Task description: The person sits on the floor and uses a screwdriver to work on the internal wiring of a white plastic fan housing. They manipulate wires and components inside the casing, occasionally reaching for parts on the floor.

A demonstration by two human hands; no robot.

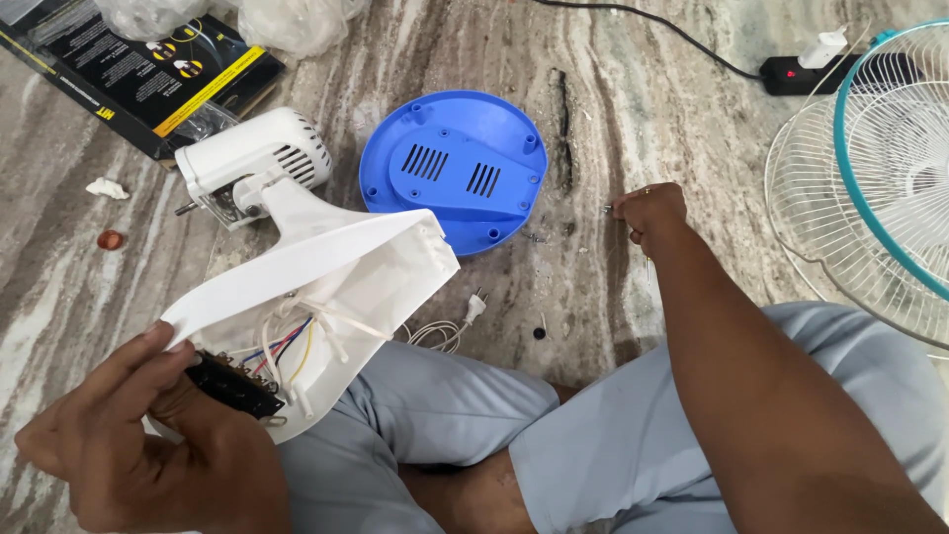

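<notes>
- Left grip (148, 435) clasps the lower end of a white fan stand (326, 277), thumb laid over its open edge, fingers wrapped around a black switch block (235, 388) seated inside.
- Right grip (647, 211) is pinched shut on a small metal piece, likely a screw (607, 209), at the floor (613, 109); it is too small to tell for certain.
- Fan stand lies tilted across the person's left knee, its hollow back facing up; red, blue, yellow and white wires (287, 346) run inside it to the switch block.
- White motor housing (259, 158) sits at the stand's far end, resting on the floor.
- Blue round base (453, 170) lies upside down on the floor just beyond the stand, between the two hands.
- White cord with plug (457, 324) trails on the floor near the knee.
- Wire fan guards (870, 188), one with a teal rim, lie at the right.
- Black power strip (820, 71) lies at the top right, with a white charger plugged in.
- Dark cardboard box (138, 74) and clear plastic bags (287, 22) lie at the top left.
</notes>
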